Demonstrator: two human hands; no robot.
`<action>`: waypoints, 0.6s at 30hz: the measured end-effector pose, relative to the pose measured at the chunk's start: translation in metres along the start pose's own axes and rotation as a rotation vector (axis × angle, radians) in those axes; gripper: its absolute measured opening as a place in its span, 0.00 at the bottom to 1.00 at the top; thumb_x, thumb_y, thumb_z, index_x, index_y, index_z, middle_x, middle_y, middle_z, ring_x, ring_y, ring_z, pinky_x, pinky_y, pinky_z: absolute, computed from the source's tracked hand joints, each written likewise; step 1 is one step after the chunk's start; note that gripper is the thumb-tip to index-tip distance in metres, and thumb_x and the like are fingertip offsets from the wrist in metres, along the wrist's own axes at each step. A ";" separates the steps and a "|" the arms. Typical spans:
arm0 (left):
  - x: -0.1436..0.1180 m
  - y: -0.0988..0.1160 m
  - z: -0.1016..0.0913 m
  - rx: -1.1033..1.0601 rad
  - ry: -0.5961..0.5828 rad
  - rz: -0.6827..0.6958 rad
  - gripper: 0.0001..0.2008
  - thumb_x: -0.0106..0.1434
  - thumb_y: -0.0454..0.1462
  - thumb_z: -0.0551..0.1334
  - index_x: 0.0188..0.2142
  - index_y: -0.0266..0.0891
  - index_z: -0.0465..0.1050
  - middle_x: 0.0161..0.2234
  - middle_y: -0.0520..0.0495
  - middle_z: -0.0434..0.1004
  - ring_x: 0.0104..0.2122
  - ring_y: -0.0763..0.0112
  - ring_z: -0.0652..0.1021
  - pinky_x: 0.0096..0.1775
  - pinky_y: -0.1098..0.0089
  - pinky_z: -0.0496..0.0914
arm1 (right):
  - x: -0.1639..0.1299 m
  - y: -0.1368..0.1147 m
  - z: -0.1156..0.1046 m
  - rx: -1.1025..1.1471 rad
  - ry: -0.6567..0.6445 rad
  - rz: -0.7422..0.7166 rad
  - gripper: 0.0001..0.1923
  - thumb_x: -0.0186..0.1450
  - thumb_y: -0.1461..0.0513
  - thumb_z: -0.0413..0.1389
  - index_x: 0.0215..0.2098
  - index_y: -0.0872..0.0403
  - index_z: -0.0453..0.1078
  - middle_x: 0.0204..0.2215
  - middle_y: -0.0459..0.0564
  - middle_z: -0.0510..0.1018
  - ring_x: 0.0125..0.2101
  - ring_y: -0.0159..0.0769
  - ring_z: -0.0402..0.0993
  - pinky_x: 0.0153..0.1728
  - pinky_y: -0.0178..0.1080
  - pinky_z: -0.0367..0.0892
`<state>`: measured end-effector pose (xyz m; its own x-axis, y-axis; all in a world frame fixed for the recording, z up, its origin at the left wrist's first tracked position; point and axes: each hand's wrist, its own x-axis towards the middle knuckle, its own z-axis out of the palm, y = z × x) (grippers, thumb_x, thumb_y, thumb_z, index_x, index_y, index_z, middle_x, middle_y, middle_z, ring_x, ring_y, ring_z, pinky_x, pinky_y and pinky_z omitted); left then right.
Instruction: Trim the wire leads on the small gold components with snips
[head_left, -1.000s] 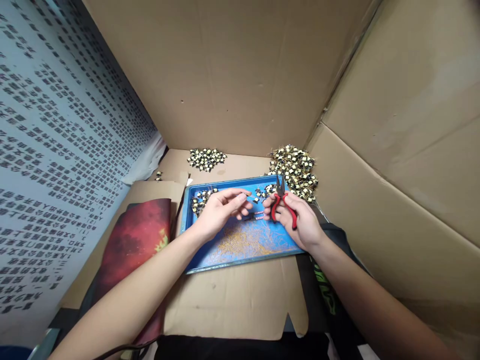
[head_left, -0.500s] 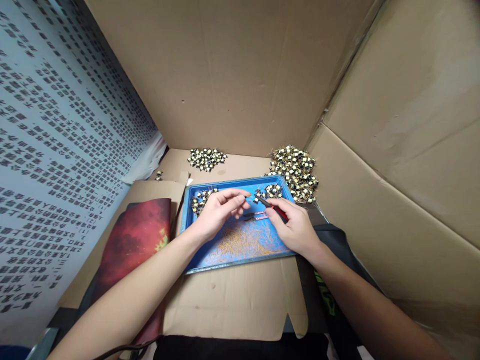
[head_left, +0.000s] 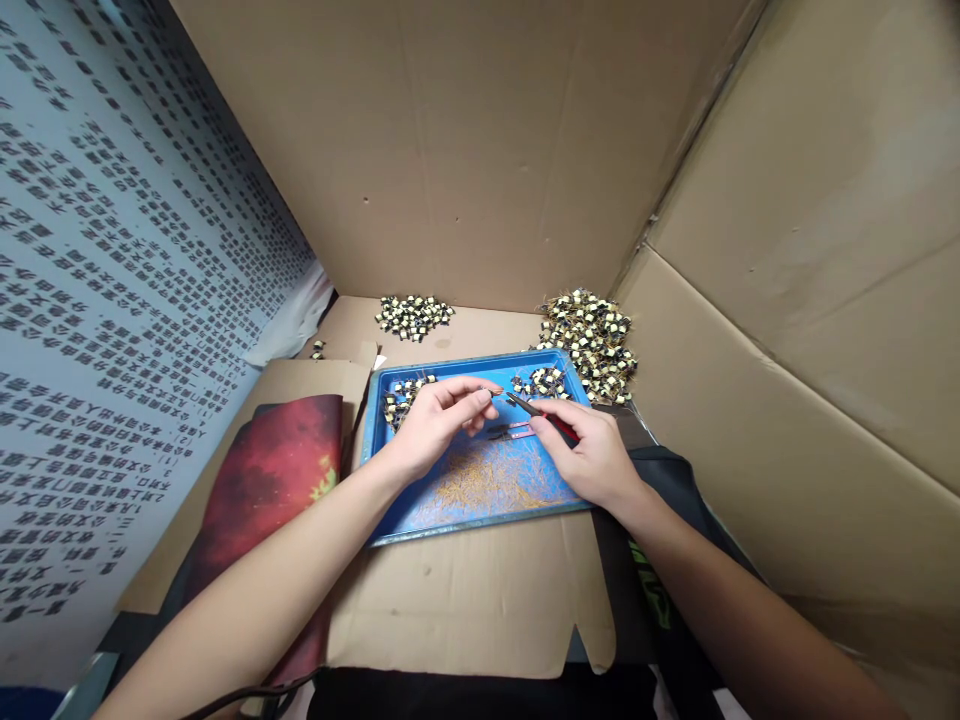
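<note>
A tray (head_left: 480,500) lies on the cardboard floor (head_left: 465,600) in the middle. 2 heaps of small parts sit behind it: the small heap (head_left: 412,316) left, the big heap (head_left: 592,340) right (close to the wall). A mat (head_left: 262,480) lies left of the tray.

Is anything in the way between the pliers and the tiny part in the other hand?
Nothing visible. The right hand points the pliers across the blue tray at the small part pinched in the left hand. The tips are right next to the part, with only open air between them.
</note>
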<state>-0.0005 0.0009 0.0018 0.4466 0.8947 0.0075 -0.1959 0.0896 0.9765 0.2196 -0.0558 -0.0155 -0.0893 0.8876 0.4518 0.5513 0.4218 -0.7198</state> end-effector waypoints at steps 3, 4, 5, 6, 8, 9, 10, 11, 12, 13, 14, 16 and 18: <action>0.000 0.000 -0.001 0.008 -0.003 0.000 0.13 0.64 0.43 0.71 0.42 0.36 0.83 0.29 0.48 0.80 0.25 0.77 0.71 0.29 0.73 0.66 | 0.000 0.000 0.000 0.011 0.001 0.015 0.12 0.71 0.57 0.57 0.47 0.51 0.80 0.45 0.52 0.87 0.44 0.44 0.85 0.47 0.46 0.78; 0.000 0.000 -0.001 0.010 -0.003 -0.001 0.13 0.64 0.43 0.71 0.42 0.36 0.83 0.29 0.48 0.80 0.25 0.77 0.71 0.29 0.73 0.65 | 0.000 0.000 0.000 0.011 0.002 0.019 0.12 0.71 0.57 0.58 0.47 0.51 0.81 0.45 0.52 0.87 0.44 0.44 0.85 0.47 0.46 0.78; 0.000 0.000 -0.001 0.013 -0.003 -0.001 0.13 0.64 0.43 0.71 0.42 0.36 0.83 0.29 0.48 0.79 0.25 0.77 0.71 0.29 0.73 0.65 | 0.000 0.000 0.000 0.011 0.004 0.022 0.12 0.71 0.57 0.58 0.47 0.51 0.81 0.45 0.52 0.87 0.43 0.44 0.85 0.47 0.46 0.78; 0.000 0.000 -0.001 0.016 -0.004 -0.002 0.13 0.64 0.43 0.71 0.42 0.36 0.83 0.29 0.48 0.79 0.25 0.77 0.71 0.29 0.73 0.65 | 0.000 0.000 0.000 0.010 0.006 0.027 0.12 0.71 0.57 0.58 0.46 0.51 0.81 0.45 0.52 0.87 0.43 0.45 0.85 0.47 0.46 0.78; 0.000 0.000 -0.001 0.018 -0.004 -0.003 0.13 0.64 0.43 0.71 0.42 0.36 0.82 0.29 0.48 0.79 0.25 0.77 0.71 0.29 0.73 0.65 | 0.000 0.000 0.000 0.011 0.009 0.032 0.11 0.71 0.57 0.58 0.46 0.51 0.81 0.45 0.52 0.87 0.43 0.45 0.85 0.47 0.46 0.78; 0.000 0.001 -0.001 0.017 -0.005 -0.004 0.13 0.64 0.43 0.71 0.42 0.36 0.82 0.29 0.48 0.79 0.25 0.77 0.71 0.29 0.74 0.65 | 0.000 0.000 0.000 0.012 0.009 0.032 0.11 0.71 0.57 0.58 0.46 0.51 0.81 0.45 0.52 0.87 0.43 0.45 0.85 0.47 0.46 0.78; 0.000 0.001 0.000 0.013 -0.007 -0.005 0.13 0.64 0.43 0.71 0.42 0.36 0.82 0.29 0.48 0.79 0.25 0.77 0.71 0.29 0.74 0.65 | 0.000 0.000 0.000 0.013 0.008 0.030 0.11 0.71 0.57 0.58 0.46 0.51 0.81 0.45 0.52 0.87 0.43 0.45 0.85 0.47 0.46 0.78; 0.000 0.001 0.000 0.008 -0.012 -0.008 0.13 0.64 0.43 0.70 0.42 0.35 0.81 0.29 0.48 0.79 0.25 0.77 0.71 0.29 0.74 0.66 | 0.000 0.000 0.001 0.012 0.005 0.027 0.11 0.71 0.57 0.58 0.46 0.51 0.81 0.44 0.52 0.87 0.43 0.45 0.85 0.46 0.46 0.79; 0.000 0.001 -0.001 0.002 -0.018 -0.012 0.13 0.64 0.43 0.70 0.43 0.35 0.80 0.30 0.48 0.79 0.25 0.77 0.72 0.29 0.74 0.66 | 0.000 0.001 0.001 0.012 0.004 0.022 0.11 0.71 0.57 0.58 0.46 0.51 0.81 0.44 0.52 0.87 0.43 0.44 0.85 0.46 0.46 0.79; 0.000 0.001 -0.001 -0.007 -0.024 -0.017 0.13 0.65 0.43 0.70 0.43 0.35 0.79 0.30 0.48 0.80 0.25 0.76 0.73 0.29 0.74 0.66 | -0.001 0.001 0.001 0.012 0.002 0.016 0.11 0.71 0.57 0.58 0.45 0.51 0.81 0.44 0.52 0.87 0.42 0.44 0.85 0.45 0.45 0.79; 0.000 0.001 -0.001 -0.019 -0.030 -0.021 0.13 0.65 0.42 0.70 0.43 0.36 0.78 0.30 0.48 0.80 0.26 0.76 0.74 0.29 0.74 0.67 | -0.001 0.001 0.001 0.012 0.000 0.010 0.11 0.71 0.57 0.57 0.45 0.50 0.81 0.43 0.51 0.87 0.41 0.44 0.85 0.44 0.45 0.79; 0.000 0.001 -0.001 -0.049 -0.046 -0.028 0.12 0.65 0.42 0.69 0.42 0.37 0.74 0.31 0.47 0.81 0.27 0.75 0.76 0.29 0.74 0.68 | -0.001 0.002 0.002 0.013 0.000 0.001 0.11 0.71 0.57 0.57 0.45 0.50 0.81 0.41 0.51 0.87 0.38 0.43 0.85 0.42 0.44 0.79; 0.000 0.001 -0.001 -0.081 -0.071 -0.035 0.12 0.66 0.41 0.69 0.41 0.37 0.71 0.33 0.45 0.82 0.28 0.73 0.78 0.30 0.74 0.69 | -0.001 0.002 0.002 0.016 -0.001 -0.002 0.11 0.71 0.57 0.57 0.45 0.50 0.81 0.41 0.51 0.87 0.37 0.43 0.85 0.41 0.44 0.79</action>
<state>-0.0016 0.0009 0.0022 0.5145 0.8575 -0.0083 -0.2479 0.1580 0.9558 0.2191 -0.0560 -0.0184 -0.0909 0.8869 0.4530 0.5377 0.4266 -0.7273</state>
